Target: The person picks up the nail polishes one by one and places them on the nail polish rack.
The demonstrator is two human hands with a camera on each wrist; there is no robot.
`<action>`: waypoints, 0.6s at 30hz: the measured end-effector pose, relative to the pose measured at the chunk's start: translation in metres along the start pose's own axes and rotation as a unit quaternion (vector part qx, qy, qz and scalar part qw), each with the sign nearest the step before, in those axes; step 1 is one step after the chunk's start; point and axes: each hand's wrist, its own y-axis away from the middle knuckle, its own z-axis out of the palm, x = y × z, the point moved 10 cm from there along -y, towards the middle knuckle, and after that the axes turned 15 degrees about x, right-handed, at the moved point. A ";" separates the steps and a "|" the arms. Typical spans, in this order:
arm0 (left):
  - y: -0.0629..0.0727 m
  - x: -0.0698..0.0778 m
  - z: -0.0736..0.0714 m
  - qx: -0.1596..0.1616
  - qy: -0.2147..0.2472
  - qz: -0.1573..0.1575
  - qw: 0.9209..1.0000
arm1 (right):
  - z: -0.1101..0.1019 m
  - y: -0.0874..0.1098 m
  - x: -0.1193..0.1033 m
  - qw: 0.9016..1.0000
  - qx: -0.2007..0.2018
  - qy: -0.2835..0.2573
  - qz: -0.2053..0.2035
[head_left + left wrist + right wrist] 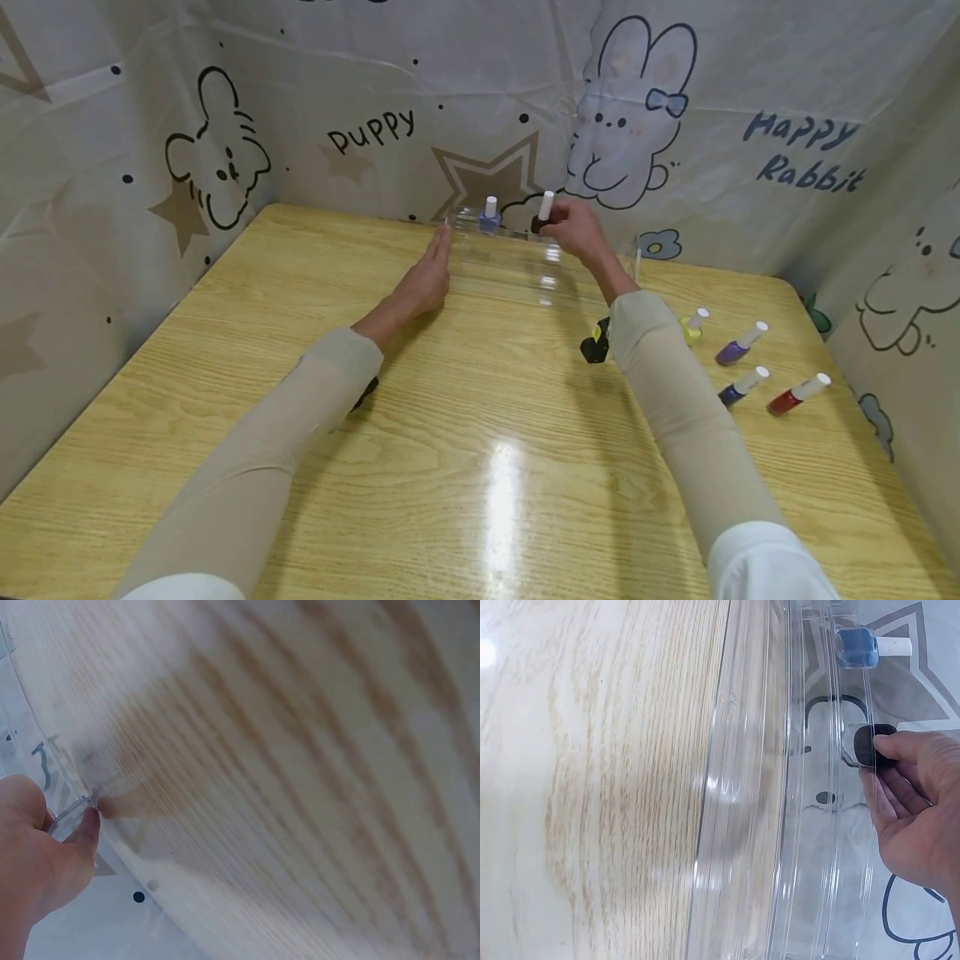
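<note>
At the back of the table stands a clear stepped display rack (502, 265). My left hand (426, 282) pinches its left end between thumb and fingers, as the left wrist view shows. With its fingertips my right hand (579, 229) grips a dark nail polish bottle (868, 745) with a white cap, held upright at the rack's top tier. Whether the bottle's base touches the tier I cannot tell. To its left on that tier stands a blue nail polish bottle (490, 220), also white-capped.
Right of the rack stand a yellow nail polish bottle (693, 327), a purple one (732, 352), a navy one (735, 394) and a red one (785, 402). Black wrist gear (596, 343) shows beside the right sleeve. A printed cloth (360, 75) hangs behind the table (450, 417).
</note>
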 end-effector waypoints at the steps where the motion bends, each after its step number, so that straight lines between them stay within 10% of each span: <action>1: 0.000 0.001 0.000 0.001 0.000 0.001 1.000 | -0.001 0.000 0.000 1.000 0.000 0.001 0.000; 18: 0.004 0.004 -0.002 0.005 0.006 0.003 1.000 | -0.026 0.009 -0.008 1.000 0.030 0.007 -0.006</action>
